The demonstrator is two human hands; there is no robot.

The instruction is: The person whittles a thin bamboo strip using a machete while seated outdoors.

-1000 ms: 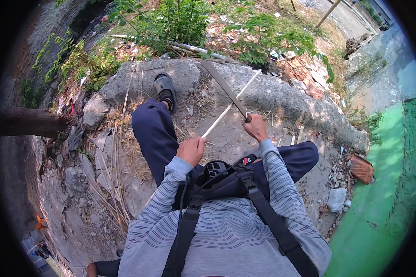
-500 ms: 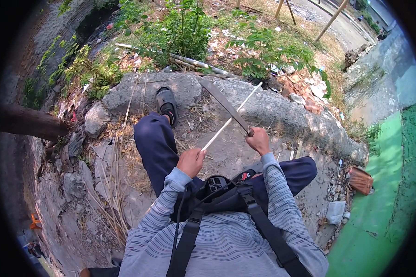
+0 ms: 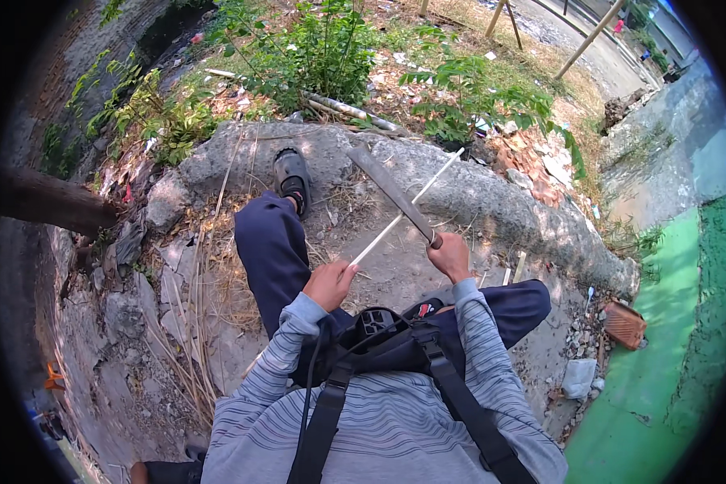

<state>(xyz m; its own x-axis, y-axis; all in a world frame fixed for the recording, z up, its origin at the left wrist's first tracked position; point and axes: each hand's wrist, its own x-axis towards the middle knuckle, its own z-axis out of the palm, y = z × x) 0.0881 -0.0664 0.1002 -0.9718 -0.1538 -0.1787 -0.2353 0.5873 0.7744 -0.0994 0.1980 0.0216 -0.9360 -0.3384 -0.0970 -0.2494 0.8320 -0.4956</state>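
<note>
My left hand [image 3: 329, 286] is closed around the near part of a thin, pale bamboo strip [image 3: 438, 175]. From that grip the strip slants away to the upper right, and its lower end runs back under my left forearm. In my right hand [image 3: 450, 256] is the handle of a machete [image 3: 383, 184] with a long, dark, broad-tipped blade. The blade points to the upper left and crosses the strip about midway along its visible length, seemingly touching it. Both hands are above the ground between my bent legs [image 3: 273, 246].
Long thin strips [image 3: 195, 323] lie on the ground at the left. A rough concrete ledge [image 3: 500, 202] curves ahead, with leafy plants [image 3: 331, 56] beyond. At the right are a reddish-brown tray-like piece [image 3: 624, 324], a clear plastic container [image 3: 579, 377] and a green wall [image 3: 661, 347].
My right hand and the machete have shifted slightly down and toward me. The left hand keeps its hold on the strip, and the view has tilted a little.
</note>
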